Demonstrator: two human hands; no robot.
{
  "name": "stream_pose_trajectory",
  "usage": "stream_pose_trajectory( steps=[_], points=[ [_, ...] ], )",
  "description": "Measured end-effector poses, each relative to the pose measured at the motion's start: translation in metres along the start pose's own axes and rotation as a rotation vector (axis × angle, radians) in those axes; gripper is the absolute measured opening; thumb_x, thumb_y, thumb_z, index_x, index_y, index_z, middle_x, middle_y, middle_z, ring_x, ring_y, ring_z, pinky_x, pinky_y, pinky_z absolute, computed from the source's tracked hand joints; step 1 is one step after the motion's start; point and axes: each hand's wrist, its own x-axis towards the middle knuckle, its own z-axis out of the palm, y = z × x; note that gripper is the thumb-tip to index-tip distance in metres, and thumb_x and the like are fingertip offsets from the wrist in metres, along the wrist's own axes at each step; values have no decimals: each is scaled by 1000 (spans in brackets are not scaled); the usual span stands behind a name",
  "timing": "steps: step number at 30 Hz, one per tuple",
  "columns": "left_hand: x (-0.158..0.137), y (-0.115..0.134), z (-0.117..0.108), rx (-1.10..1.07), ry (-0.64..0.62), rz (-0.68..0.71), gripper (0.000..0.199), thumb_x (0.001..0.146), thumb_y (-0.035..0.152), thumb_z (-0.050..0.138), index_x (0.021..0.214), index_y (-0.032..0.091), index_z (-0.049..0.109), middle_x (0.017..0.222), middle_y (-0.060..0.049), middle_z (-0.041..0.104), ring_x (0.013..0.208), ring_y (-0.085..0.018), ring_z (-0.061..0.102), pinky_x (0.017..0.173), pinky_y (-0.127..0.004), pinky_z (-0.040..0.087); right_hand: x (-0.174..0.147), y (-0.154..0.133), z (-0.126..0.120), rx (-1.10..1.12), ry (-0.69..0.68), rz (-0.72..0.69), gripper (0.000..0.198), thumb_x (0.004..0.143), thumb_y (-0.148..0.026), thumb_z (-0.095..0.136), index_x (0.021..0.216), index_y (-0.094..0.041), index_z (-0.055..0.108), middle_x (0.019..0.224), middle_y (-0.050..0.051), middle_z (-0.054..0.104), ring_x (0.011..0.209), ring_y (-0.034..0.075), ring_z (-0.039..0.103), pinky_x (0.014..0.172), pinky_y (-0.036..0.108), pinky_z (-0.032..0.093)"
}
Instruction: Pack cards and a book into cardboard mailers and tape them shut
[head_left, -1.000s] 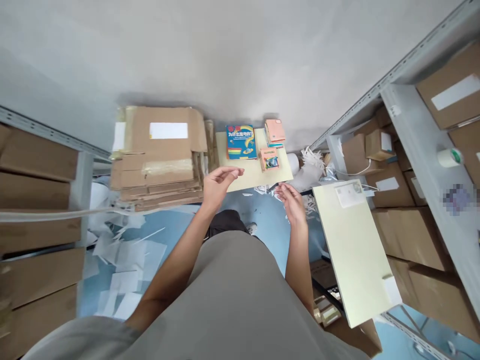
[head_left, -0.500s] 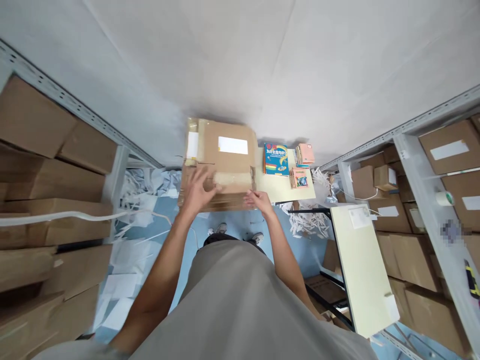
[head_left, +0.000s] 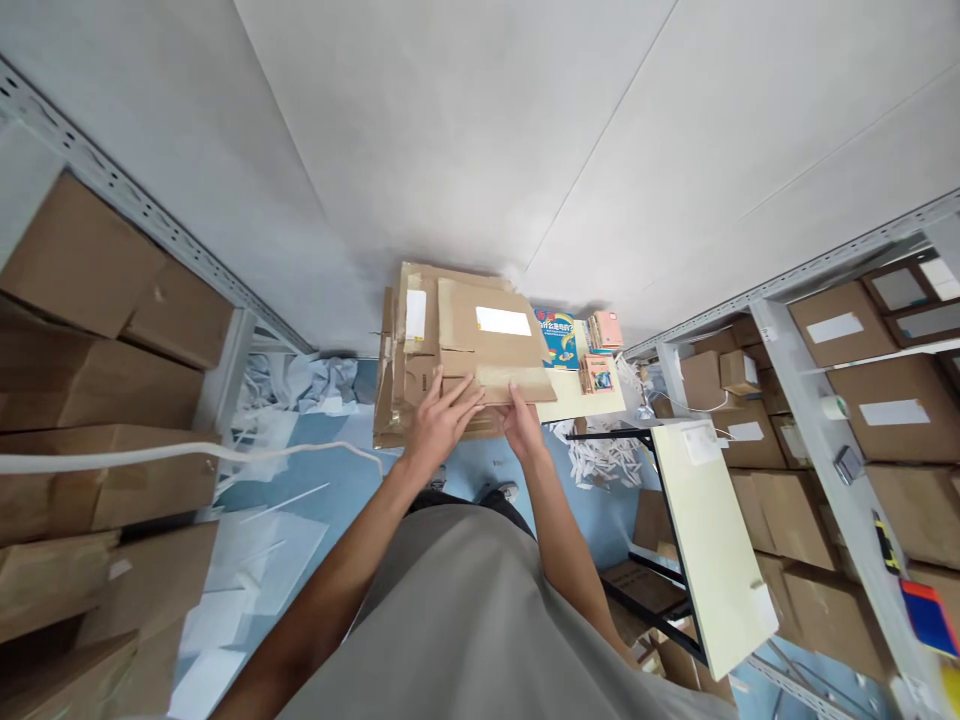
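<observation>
A flattened cardboard box with a white label lies on top of a stack of flattened boxes. It sits slightly askew, shifted right over the sheets beneath. My left hand rests on its near left part, fingers stretched out across the cardboard. At the near right edge, my right hand grips the same flattened box, thumb on top and the other fingers hidden below. Just right of the stack stands a blue book, its left side covered by the cardboard.
Small books and a pink-covered pile sit on the cream tabletop. Shelves of cardboard boxes flank both sides. A second cream table stands at the right. Shredded paper litters the floor, and a white cable crosses the left.
The top flattened box has slid right over the stack, now partly covering the blue book. My left hand has come down flat, closer to the right hand. The view has shifted.
</observation>
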Motion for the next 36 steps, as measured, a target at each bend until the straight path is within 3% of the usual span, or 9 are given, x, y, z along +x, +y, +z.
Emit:
stream_pose_trajectory(
  steps=[3,6,10,14,19,26,28,31,36],
  points=[
    [-3,29,8,-68,27,-26,40,107,57,72,134,32,89,163,-8,72,174,-48,39,139,-76,38,-1,-16,-1,81,60,-94,44,84,-37,88,125,-26,77,132,4,87,132,25,79,108,39,69],
    [-1,52,11,-79,74,-41,53,108,59,71,153,32,79,173,-10,62,172,-46,43,141,-72,37,-3,-37,-32,66,158,-188,47,79,-37,88,123,-26,78,137,5,85,139,27,75,115,42,66],
    [18,67,17,-75,101,6,56,113,57,64,161,28,71,178,-12,58,172,-39,44,143,-65,35,-23,-64,-110,20,355,-314,57,75,-48,91,126,-26,78,140,6,84,141,27,74,119,44,63],
    [42,67,45,-159,9,12,55,113,54,63,159,26,70,172,-13,63,167,-37,51,143,-62,36,-74,-71,-195,-84,502,-353,65,76,-58,91,131,-27,78,142,8,83,137,29,75,120,49,61],
    [58,58,108,-309,-157,-47,59,107,51,69,158,22,69,167,-17,67,160,-37,59,141,-60,40,-154,-51,-271,-113,679,-302,61,67,-60,97,115,-26,81,127,10,87,123,30,80,116,49,62],
    [54,57,213,-547,-530,-225,81,87,57,86,156,20,67,168,-24,64,154,-39,65,132,-59,50,-238,-18,-340,-89,808,-248,52,67,-61,98,103,-27,83,113,10,89,119,34,82,114,54,63],
    [52,66,242,-598,-617,-263,84,82,58,89,152,17,67,158,-26,71,143,-38,73,126,-57,55,-254,-11,-360,-37,832,-251,50,66,-62,100,99,-27,84,113,11,89,119,36,82,114,56,63],
    [49,88,285,-666,-756,-289,81,77,60,91,142,16,71,131,-20,84,125,-35,80,115,-53,61,-270,-4,-391,29,875,-277,50,63,-61,102,94,-28,83,109,12,89,117,37,82,115,59,62],
    [40,145,362,-670,-881,-299,63,72,61,94,116,20,78,111,-12,88,112,-33,82,106,-47,62,-288,-9,-453,99,870,-297,49,64,-58,103,96,-26,83,105,11,89,118,38,83,113,57,62]
  ],
)
